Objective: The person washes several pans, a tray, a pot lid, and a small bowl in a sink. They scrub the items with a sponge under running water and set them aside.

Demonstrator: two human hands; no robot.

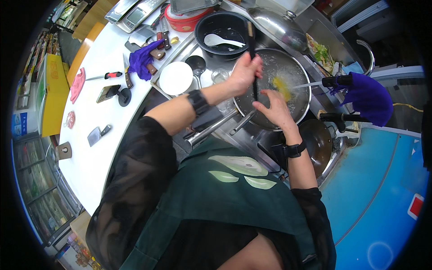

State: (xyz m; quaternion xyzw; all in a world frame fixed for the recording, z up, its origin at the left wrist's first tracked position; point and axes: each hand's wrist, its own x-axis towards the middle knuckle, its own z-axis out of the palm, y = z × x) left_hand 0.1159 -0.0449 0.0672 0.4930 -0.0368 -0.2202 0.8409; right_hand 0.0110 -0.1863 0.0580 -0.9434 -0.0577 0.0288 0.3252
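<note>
My left hand [246,73] is closed around a long dark stick [252,50] with a pale section near its far end. My right hand [274,108] has its fingers apart, its thumb at or beside the stick's near end; contact is unclear. Both are above a wide metal pan [308,101] holding foamy water. A blurred yellow thing [281,88] lies beyond my right hand in the pan. From a black spout [337,81], draped with a purple cloth [369,98], a stream of water runs into the pan.
A black pot [199,33] holds a white spoon [219,40]. A white plate [176,78] and a dark ladle [195,64] lie nearby. Several knives [129,79] rest on the white table [91,172]. A domed lid [280,25] lies beyond the pan; a wok [317,145] is at right.
</note>
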